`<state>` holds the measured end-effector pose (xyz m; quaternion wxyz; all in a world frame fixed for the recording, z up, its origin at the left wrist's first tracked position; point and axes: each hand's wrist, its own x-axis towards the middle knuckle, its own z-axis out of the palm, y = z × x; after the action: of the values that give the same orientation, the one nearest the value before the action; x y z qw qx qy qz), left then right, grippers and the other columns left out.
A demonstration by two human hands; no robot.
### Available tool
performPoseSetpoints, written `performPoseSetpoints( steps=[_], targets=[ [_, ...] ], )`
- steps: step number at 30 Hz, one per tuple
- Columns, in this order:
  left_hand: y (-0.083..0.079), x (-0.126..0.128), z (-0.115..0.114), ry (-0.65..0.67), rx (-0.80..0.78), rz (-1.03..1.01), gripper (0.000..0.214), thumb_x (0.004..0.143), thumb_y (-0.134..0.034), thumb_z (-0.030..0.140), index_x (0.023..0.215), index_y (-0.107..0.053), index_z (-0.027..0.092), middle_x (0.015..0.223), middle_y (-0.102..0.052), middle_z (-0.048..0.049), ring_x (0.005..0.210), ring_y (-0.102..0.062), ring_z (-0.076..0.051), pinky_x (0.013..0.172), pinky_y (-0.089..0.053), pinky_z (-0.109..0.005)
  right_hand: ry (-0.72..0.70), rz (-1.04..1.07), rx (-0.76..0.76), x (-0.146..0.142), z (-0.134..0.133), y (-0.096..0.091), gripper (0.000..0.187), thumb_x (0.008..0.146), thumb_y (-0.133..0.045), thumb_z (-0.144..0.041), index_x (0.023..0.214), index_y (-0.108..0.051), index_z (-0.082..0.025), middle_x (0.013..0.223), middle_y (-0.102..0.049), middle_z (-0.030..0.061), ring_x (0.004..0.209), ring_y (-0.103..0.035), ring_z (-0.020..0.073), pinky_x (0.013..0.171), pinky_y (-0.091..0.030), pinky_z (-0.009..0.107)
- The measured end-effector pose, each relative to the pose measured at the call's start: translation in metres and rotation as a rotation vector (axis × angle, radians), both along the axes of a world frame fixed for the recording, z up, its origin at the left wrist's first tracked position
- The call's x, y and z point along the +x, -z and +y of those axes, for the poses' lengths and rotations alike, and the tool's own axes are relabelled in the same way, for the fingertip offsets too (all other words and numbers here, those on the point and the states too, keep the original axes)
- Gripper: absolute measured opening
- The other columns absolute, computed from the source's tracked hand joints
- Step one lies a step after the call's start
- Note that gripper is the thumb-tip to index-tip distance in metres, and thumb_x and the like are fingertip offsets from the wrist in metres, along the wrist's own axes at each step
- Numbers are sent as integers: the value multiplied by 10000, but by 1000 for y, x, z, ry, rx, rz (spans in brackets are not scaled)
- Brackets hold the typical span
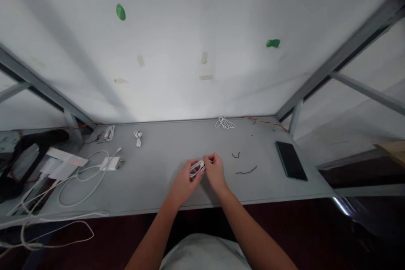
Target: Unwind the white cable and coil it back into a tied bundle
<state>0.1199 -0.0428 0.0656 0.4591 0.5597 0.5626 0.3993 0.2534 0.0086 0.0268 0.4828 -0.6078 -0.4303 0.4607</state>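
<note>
A coiled white cable is held between my two hands, just above the grey shelf near its front edge. My left hand wraps its fingers around the left side of the coil. On the coil's right side, my right hand pinches with thumb and fingers; whether a small tie is in that pinch is too small to make out. To the right of my hands lie a short dark twist tie and a longer, straighter twist tie.
Coiled white cables and a bundled cable lie toward the back. A phone rests at the right. At the left are a white charger, a power strip and loose cords. Metal frame posts flank the shelf.
</note>
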Motion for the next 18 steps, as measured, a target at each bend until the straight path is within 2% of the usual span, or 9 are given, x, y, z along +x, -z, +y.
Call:
performPoseSetpoints(
  steps=[2,4,7,9,11,14,16,18],
  targets=[
    [6,5,-3,-82,-65,-32,421,1003,-493,527,1234,-624,200,815,-702,-50,647,-627,-204,655,-475,-307,72,50,-35,-1,0,4,277,846,-614,-486,739,-484,-266,681,-552,-1,692,-554,203,651,-463,324],
    [13,12,-3,-181,-77,-34,462,1041,-366,552,1161,-637,198,708,-649,-28,598,-590,-204,626,-449,-308,91,83,-55,-3,-1,4,266,862,-585,-472,734,-473,-268,681,-540,-5,692,-552,203,655,-466,324],
    [18,21,-1,-287,-9,-12,442,1032,-383,558,958,-646,211,809,-688,-76,756,-643,-232,725,-460,-326,-45,41,-31,-2,-4,0,307,913,-524,-474,696,-446,-272,661,-521,-7,664,-534,203,646,-448,327],
    [19,23,1,-308,-16,-26,423,1004,-447,582,880,-634,223,801,-687,-80,753,-636,-237,720,-444,-328,-159,-70,20,2,-5,-2,345,950,-498,-484,684,-449,-271,654,-533,-2,659,-526,207,654,-427,331],
    [20,24,1,-267,-81,-59,433,977,-486,618,819,-609,234,686,-643,-52,651,-596,-224,657,-410,-319,-195,-174,70,5,-6,-4,348,969,-490,-497,707,-477,-269,673,-561,8,675,-530,216,669,-410,335],
    [22,24,1,-107,-236,-130,482,955,-468,680,783,-576,243,502,-523,7,485,-486,-192,559,-344,-302,-143,-202,86,9,-6,-5,293,976,-473,-513,827,-529,-267,743,-597,23,700,-547,229,677,-412,344],
    [22,22,2,-27,-287,-187,489,938,-483,694,822,-603,234,471,-489,30,454,-443,-174,535,-323,-289,-155,-176,76,17,-5,-5,295,997,-429,-522,892,-540,-270,783,-610,32,719,-561,234,687,-431,352],
    [23,19,4,-30,-276,-213,469,922,-528,674,864,-646,223,497,-499,35,472,-440,-163,535,-318,-278,-215,-177,93,37,-1,-6,292,1012,-406,-503,924,-562,-273,832,-630,47,764,-580,239,720,-455,362]
  ],
)
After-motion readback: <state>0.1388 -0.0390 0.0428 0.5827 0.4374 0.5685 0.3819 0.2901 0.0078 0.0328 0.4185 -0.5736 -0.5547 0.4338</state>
